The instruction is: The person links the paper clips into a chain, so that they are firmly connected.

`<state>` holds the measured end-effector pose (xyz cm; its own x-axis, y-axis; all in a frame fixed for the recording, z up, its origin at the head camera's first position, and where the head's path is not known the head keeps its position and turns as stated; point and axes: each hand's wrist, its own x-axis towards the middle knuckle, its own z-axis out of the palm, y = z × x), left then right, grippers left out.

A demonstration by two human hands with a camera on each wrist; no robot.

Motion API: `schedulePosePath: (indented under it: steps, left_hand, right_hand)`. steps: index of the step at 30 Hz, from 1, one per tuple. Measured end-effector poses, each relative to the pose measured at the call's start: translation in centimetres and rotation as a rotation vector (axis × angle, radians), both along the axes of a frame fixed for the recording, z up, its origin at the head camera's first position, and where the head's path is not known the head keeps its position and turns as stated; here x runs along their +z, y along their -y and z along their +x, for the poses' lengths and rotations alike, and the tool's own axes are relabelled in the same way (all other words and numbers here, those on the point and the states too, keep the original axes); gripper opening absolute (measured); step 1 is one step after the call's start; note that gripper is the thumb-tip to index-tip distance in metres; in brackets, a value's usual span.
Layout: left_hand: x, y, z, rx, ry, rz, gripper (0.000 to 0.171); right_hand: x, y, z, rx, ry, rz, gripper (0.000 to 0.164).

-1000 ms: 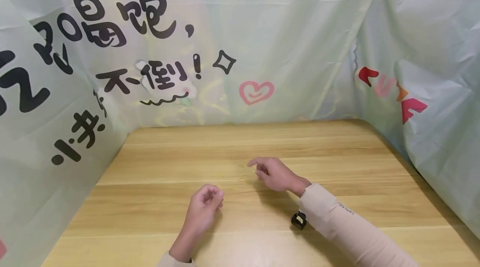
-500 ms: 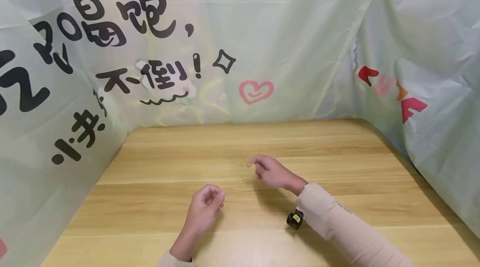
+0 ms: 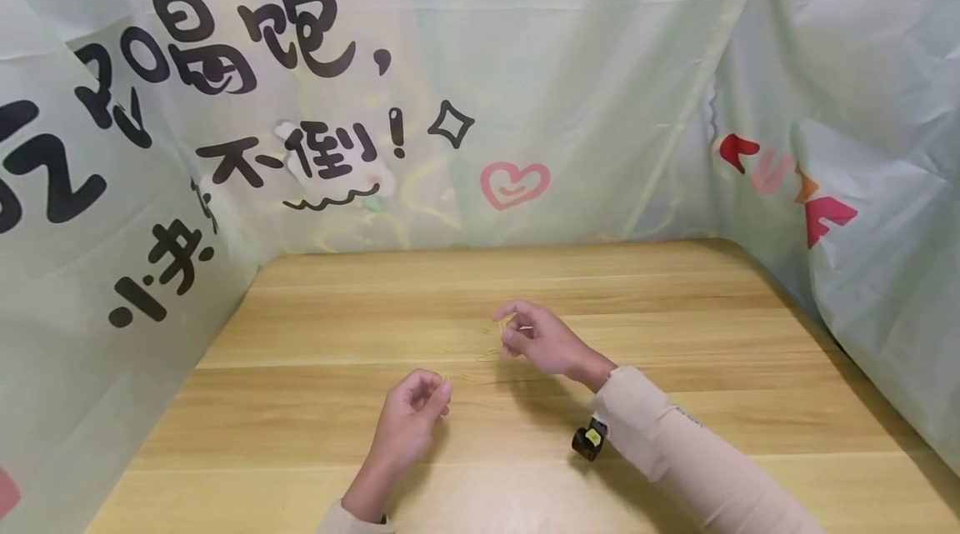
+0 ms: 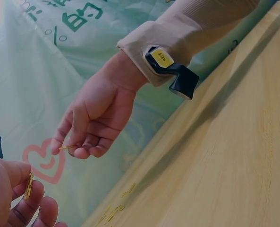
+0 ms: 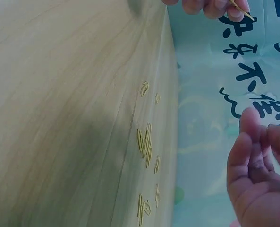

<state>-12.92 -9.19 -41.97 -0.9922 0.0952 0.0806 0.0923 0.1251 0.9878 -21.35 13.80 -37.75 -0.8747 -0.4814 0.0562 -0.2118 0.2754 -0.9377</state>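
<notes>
While the left hand (image 3: pixel 412 413) pinches: its thumb and forefinger grip a gold wire clip (image 4: pixel 29 187) at the near left, part of the loops showing at the fingertips (whether one clip or several, the views do not settle).
Right hand (image 3: pixel 547 338): farther off and to the right, raised over the table (image 3: pixel 675 284); thumb and finger pinch a second clip (image 4: pixel 67 147), well apart from the first.
Loose clips (image 5: pixel 148 144): scattered on the wood, mainly between the hands and toward the far side, several lying against one another.
Fingertip hold: judged best kept light, since wire so thin would likely twist or spring away under a hard squeeze; a free end should stay exposed for adjusting.
Clip in the right hand: probably best turned in the fingers until its loop is plainly seen, with the left hand kept steady.
Wrist camera (image 3: pixel 589 439): black, beside the right cuff; care is advised lest it brush the tabletop.
</notes>
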Motion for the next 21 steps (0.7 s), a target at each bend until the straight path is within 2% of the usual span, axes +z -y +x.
schedulePosePath:
  steps: [5, 10, 12, 17, 21]
  left_hand:
    - [0.08, -0.02, 0.02, 0.002, 0.001, -0.004, 0.018]
    - [-0.02, 0.05, 0.07, 0.001, 0.001, -0.009, 0.021]
    - [-0.13, 0.08, 0.07, -0.001, -0.004, -0.007, 0.022]
    - [-0.02, -0.01, 0.1, 0.0, -0.008, -0.009, 0.019]
    - [0.09, -0.13, 0.13, 0.001, 0.002, -0.003, 0.02]
  right_hand:
    - [0.11, 0.13, 0.06, -0.03, 0.007, -0.009, 0.01]
    - [-0.02, 0.25, 0.12, -0.039, -0.048, 0.007, 0.011]
    - [0.07, 0.28, 0.21, -0.033, -0.073, 0.011, 0.005]
    - [0.21, 0.23, 0.35, -0.028, -0.117, 0.067, 0.022]
    - [0.07, 0.25, 0.33, -0.068, -0.159, 0.087, 0.015]
